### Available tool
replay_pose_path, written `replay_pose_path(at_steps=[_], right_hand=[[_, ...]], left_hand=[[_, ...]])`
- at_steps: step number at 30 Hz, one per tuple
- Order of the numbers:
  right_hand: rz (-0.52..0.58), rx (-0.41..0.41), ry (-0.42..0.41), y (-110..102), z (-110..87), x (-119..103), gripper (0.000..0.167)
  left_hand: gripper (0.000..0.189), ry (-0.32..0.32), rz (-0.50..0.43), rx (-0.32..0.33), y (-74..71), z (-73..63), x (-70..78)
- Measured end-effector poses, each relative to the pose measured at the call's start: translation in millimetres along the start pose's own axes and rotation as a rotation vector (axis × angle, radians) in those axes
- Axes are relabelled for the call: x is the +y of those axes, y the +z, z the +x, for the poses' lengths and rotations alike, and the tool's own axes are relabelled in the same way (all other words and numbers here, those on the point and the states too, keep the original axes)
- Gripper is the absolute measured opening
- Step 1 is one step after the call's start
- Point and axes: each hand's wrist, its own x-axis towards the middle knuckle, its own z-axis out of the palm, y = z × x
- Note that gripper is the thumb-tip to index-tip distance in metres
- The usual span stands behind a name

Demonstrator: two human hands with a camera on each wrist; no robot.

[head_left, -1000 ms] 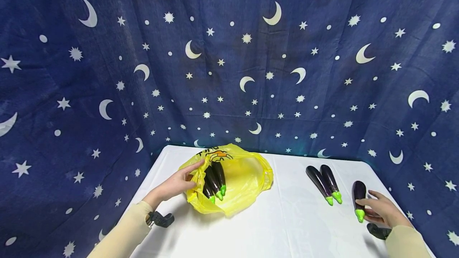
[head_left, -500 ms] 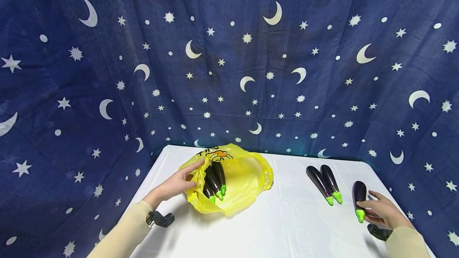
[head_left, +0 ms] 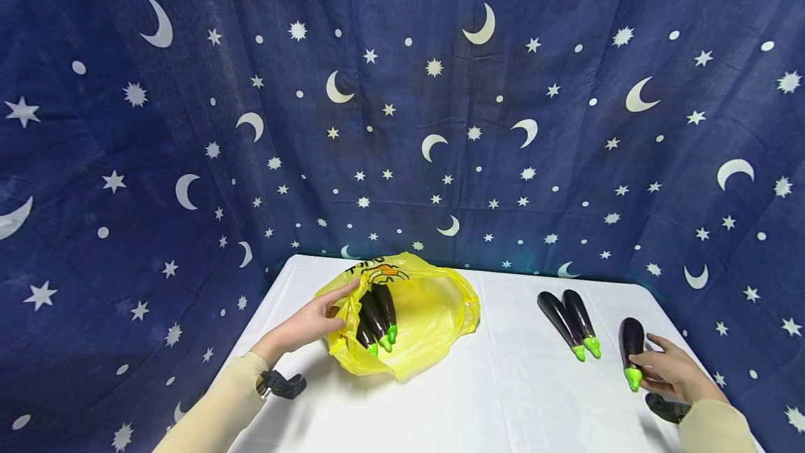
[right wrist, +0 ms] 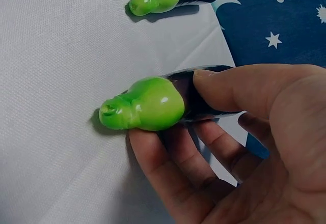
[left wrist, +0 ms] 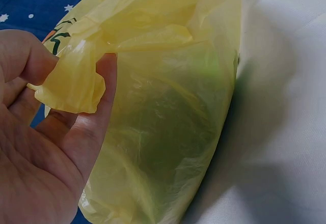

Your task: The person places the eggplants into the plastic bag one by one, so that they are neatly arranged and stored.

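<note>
On the left of the table, a yellow plastic bag (head_left: 434,320) lies with its mouth facing the near side. Several dark eggplants (head_left: 385,310) with green stem ends rest inside it. My left hand (head_left: 308,320) pinches the bag's edge between thumb and fingers; in the left wrist view a fold of yellow plastic (left wrist: 76,81) is caught there. At the far right, my right hand (head_left: 676,369) grips an eggplant (head_left: 631,341) near its green end, thumb on top and fingers along the other side. That eggplant (right wrist: 158,104) lies on or just at the tabletop.
Two more eggplants (head_left: 569,324) lie side by side between the bag and my right hand. A white cloth covers the table (head_left: 490,397). A dark blue curtain (head_left: 402,124) with stars and moons hangs behind and along both sides.
</note>
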Motion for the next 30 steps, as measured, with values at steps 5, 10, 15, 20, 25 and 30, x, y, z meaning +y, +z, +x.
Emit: replay_pose_path(at_steps=[5, 10, 15, 20, 25, 30], right_hand=[[-0.008, -0.013, -0.041, -2, -1.6, 1, 0.099], [-0.012, -0.014, -0.076, -4, -1.1, -1, 0.100], [0.025, -0.010, -0.114, -6, -0.5, -7, 0.104], [0.049, -0.027, -0.190, -4, 1.0, -12, 0.104], [0.037, -0.059, -0.268, 4, -0.6, -17, 0.100], [0.060, -0.060, -0.301, 16, -4.5, -26, 0.098]], left_hand=[[0.084, -0.001, -0.012, -0.002, 0.4, 0.2, 0.8], [0.084, -0.003, -0.019, -0.007, 0.6, 0.8, 0.6], [0.084, -0.003, -0.029, -0.009, 0.3, 1.5, -0.3], [0.083, -0.007, -0.024, -0.009, 0.3, 1.8, -0.2], [0.084, -0.009, -0.031, -0.009, 0.8, 1.7, 1.0], [0.084, -0.013, -0.027, -0.005, 1.2, 1.6, 1.8]])
